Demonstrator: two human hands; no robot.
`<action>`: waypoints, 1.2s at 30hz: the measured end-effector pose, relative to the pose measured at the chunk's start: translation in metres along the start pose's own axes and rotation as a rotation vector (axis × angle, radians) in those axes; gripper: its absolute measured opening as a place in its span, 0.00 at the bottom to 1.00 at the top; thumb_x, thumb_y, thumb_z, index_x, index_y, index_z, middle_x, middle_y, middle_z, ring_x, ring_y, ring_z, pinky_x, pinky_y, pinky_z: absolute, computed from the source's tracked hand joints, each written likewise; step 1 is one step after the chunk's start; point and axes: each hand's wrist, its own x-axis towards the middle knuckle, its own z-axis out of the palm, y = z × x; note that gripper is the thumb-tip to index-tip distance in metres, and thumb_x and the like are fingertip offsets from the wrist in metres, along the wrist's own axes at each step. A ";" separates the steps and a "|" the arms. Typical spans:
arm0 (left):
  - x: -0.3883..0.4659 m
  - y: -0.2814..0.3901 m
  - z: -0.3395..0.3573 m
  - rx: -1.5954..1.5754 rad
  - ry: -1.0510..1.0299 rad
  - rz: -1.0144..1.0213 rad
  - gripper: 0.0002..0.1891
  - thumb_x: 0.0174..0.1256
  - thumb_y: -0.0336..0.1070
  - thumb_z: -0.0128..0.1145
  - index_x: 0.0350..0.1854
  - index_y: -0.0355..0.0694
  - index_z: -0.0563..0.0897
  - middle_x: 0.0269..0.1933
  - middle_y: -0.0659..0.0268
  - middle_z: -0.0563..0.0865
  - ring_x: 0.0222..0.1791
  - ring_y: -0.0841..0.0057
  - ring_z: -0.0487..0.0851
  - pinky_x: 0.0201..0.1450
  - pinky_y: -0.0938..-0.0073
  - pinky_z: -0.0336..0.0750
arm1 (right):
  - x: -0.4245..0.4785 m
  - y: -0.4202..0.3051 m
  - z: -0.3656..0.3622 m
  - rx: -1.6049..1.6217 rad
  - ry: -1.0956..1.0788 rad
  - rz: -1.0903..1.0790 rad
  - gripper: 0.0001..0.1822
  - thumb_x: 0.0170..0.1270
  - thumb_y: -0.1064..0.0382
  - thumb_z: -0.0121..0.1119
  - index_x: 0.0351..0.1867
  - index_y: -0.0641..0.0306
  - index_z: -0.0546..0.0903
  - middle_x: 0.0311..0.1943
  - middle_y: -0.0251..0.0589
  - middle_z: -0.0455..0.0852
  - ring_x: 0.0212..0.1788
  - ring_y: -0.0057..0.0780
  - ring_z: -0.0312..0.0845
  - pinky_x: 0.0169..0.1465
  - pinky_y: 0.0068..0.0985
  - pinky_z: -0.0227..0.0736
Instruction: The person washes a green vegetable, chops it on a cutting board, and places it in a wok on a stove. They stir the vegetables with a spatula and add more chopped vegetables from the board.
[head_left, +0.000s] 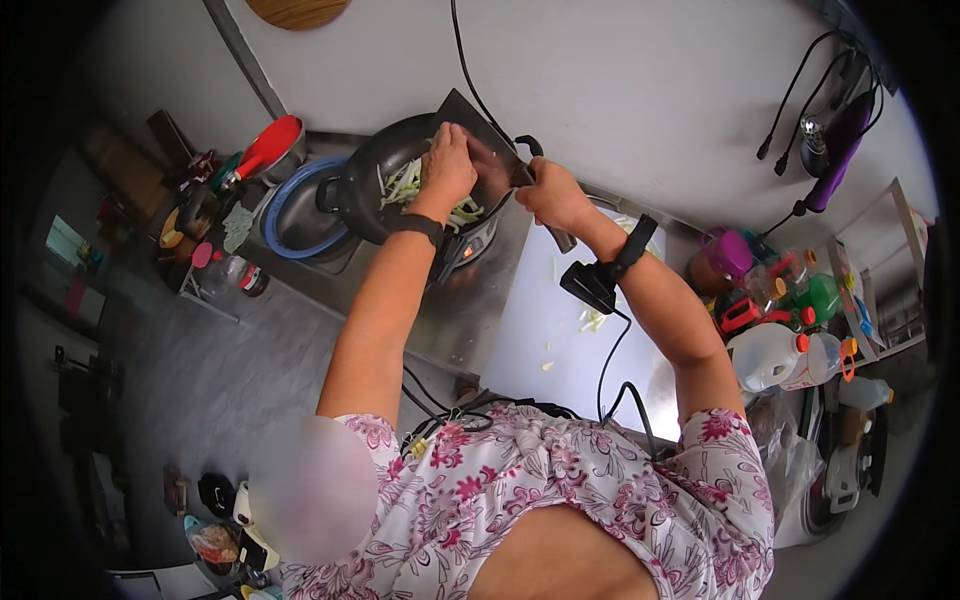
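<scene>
A kitchen cleaver (480, 142) is tilted over a dark two-handled wok (367, 169), its handle gripped in my right hand (553, 196). My left hand (448, 169) is at the broad face of the blade, fingers together; whether it touches the steel is hard to tell. Pale green vegetable strips (405, 184) lie in the wok below my left hand. The wok stands on a cooker (476, 244) with a lit orange display. More cut pieces (592, 321) are scattered on a white cutting board (517, 322) below my right forearm.
Left of the wok, a blue-rimmed basin (274, 225) sits in the steel counter, with a red strainer (274, 146) beyond. Bottles and jugs (765, 352) crowd the right side. The wall rises behind the wok, with a black cable (469, 75) hanging down it.
</scene>
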 end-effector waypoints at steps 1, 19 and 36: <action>-0.002 -0.003 0.000 0.026 -0.084 -0.055 0.26 0.57 0.32 0.51 0.59 0.31 0.65 0.64 0.50 0.66 0.65 0.57 0.65 0.59 0.57 0.67 | 0.000 -0.001 0.001 0.004 0.001 -0.002 0.12 0.49 0.65 0.57 0.31 0.72 0.74 0.18 0.52 0.80 0.18 0.40 0.80 0.28 0.33 0.74; -0.001 0.087 0.018 -0.455 0.316 0.202 0.09 0.52 0.30 0.51 0.35 0.35 0.78 0.38 0.51 0.79 0.40 0.50 0.77 0.42 0.56 0.73 | -0.076 0.094 -0.043 -0.128 0.439 -0.020 0.16 0.51 0.65 0.58 0.40 0.73 0.72 0.22 0.51 0.79 0.20 0.35 0.78 0.27 0.31 0.72; -0.033 0.191 0.208 -0.320 -0.858 0.201 0.25 0.51 0.36 0.55 0.55 0.39 0.69 0.57 0.52 0.69 0.62 0.51 0.64 0.55 0.49 0.68 | -0.190 0.217 -0.072 -0.692 0.459 0.651 0.11 0.53 0.68 0.49 0.39 0.65 0.68 0.26 0.56 0.82 0.32 0.56 0.79 0.36 0.48 0.71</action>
